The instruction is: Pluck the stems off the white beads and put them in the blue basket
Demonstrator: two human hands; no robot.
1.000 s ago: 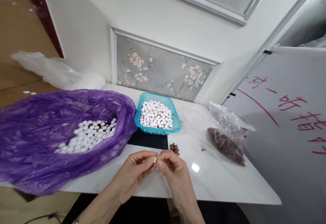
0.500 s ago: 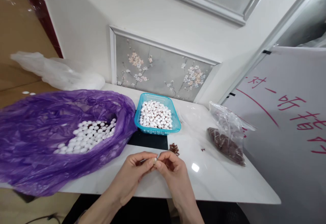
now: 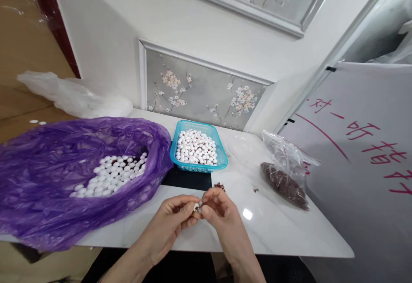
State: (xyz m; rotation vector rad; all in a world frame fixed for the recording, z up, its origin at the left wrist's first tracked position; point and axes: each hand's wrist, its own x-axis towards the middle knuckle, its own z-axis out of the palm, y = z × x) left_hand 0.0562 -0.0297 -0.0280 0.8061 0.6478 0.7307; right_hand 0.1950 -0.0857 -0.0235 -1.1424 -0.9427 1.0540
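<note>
My left hand (image 3: 172, 223) is closed in a pinch on a small white piece (image 3: 196, 207), with a bit of brown showing at it. My right hand (image 3: 227, 220) meets it fingertip to fingertip, its thumb and fingers closed at the same white piece. Just beyond my right fingers lies a little pile of small brown pieces (image 3: 219, 186), partly hidden by that hand. Farther back, a blue plastic basket (image 3: 222, 158) holds many white oval pieces (image 3: 195, 147) with brown parts among them.
On the left, a purple plastic bag (image 3: 48, 162) lies open around white oval pieces (image 3: 107, 175). A clear bag of brown pieces (image 3: 285, 184) rests at the right. A black mat (image 3: 186, 178) lies under the basket; a whiteboard (image 3: 354, 197) stands right of the table (image 3: 289, 235).
My fingertips have shifted around the small white piece, and more white and brown shows between them. My right hand has risen slightly, covering more of the brown pile.
</note>
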